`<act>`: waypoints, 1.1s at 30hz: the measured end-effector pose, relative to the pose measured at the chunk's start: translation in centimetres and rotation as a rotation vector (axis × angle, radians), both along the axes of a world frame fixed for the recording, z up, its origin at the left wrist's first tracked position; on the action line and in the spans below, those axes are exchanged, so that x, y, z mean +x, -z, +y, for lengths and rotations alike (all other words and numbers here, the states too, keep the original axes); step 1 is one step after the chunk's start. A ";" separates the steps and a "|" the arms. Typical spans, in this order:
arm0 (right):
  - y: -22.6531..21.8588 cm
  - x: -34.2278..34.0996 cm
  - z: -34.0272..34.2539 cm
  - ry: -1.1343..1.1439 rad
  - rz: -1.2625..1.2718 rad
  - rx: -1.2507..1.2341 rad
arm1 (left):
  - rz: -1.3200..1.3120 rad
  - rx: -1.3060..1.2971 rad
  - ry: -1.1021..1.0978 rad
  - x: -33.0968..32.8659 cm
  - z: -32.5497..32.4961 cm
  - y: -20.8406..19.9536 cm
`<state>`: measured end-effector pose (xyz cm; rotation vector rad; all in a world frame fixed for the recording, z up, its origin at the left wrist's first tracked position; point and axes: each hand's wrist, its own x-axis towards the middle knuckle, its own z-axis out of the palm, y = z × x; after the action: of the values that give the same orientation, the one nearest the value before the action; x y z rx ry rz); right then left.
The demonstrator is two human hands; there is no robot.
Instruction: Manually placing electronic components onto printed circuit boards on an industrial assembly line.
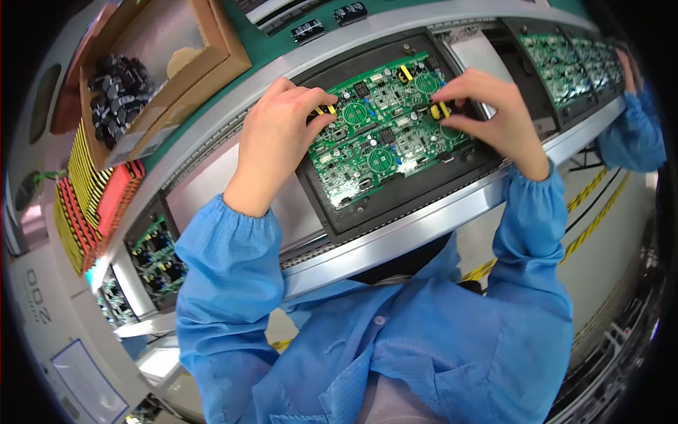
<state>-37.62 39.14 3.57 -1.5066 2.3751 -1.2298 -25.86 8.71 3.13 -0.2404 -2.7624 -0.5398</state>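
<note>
On conveyor line (395, 244): green circuit board (385, 127), stiff, fragile, best edge-held; left hand (279, 131) at nine o'clock and right hand (487, 106) at three o'clock pinching yellow components (439, 109).

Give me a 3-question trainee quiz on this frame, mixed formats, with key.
1. True or false: the green board sits in a black carrier on the conveyor rail.
2. Multiple choice: what does the right hand pinch at the board's right edge? A) a screwdriver B) a small yellow part C) a cable
3. Fill in: the cardboard box at upper left holds a pile of ____ parts.

Key
1. True.
2. B. The left hand also holds a yellow part, at the board's left edge.
3. Black; too small to name their kind.
</note>
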 end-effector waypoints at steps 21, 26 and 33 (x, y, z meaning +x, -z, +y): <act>0.2 0.4 -1.1 -0.084 0.311 0.146 | -0.254 0.360 0.280 4.1 1.4 -1.7; 0.4 -0.1 0.2 -0.057 0.141 0.005 | -0.255 0.233 0.278 3.5 2.1 -1.1; 1.0 -1.2 1.5 -0.002 0.101 -0.054 | -0.209 0.099 0.276 3.0 2.9 -1.2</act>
<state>-38.86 40.68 2.57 -1.6240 2.4206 -1.2560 -22.85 11.64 4.29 -0.5787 -2.9097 -0.8113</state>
